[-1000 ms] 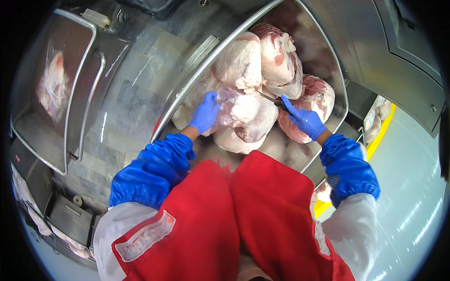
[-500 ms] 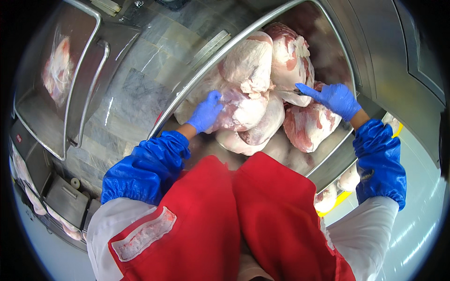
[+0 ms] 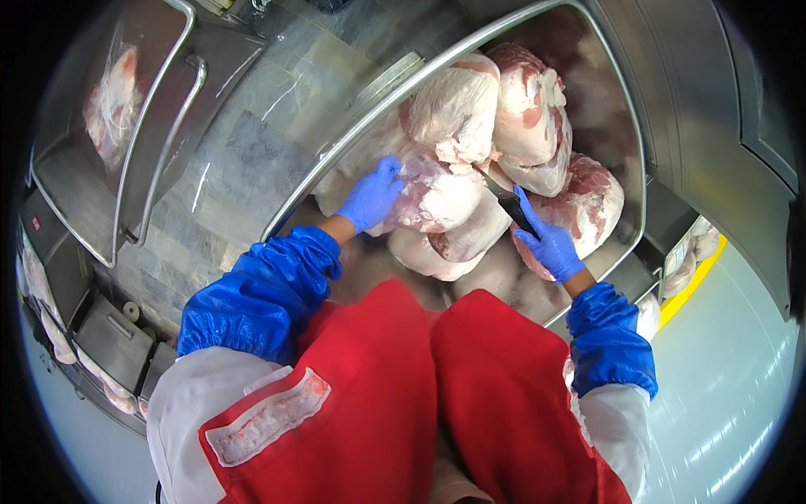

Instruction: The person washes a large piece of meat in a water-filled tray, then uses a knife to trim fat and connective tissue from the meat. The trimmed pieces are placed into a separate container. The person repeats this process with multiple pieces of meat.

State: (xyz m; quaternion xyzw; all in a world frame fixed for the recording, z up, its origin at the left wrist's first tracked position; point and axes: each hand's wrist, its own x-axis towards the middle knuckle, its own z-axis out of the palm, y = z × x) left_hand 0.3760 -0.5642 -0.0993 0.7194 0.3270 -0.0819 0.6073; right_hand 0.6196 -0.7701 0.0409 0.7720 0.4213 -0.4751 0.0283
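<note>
My left hand (image 3: 370, 196), in a blue glove, has its fingers closed on the left edge of a large pale pink cut of meat (image 3: 441, 200). A black-handled knife (image 3: 515, 210) is in my right hand (image 3: 550, 247), also blue-gloved. Its blade points up and left, and its tip end is at the gap between the held cut and its neighbours; the meat may hide part of it. Around these lie several fat-covered cuts, among them a white one (image 3: 457, 101) above, a red-and-white one (image 3: 525, 109) behind, and another (image 3: 594, 202) beyond my right hand.
The meat sits in a steel tub with a thick rounded rim (image 3: 369, 118). At left stands another steel tub (image 3: 52, 172) holding plastic-wrapped meat (image 3: 115, 109). A steel wall (image 3: 697, 126) rises at right. More meat (image 3: 693, 252) lies by a yellow edge (image 3: 684, 290).
My right hand has swung down and left, nearer my body, turning the knife so its blade now points up and left. My left hand stays on the same cut.
</note>
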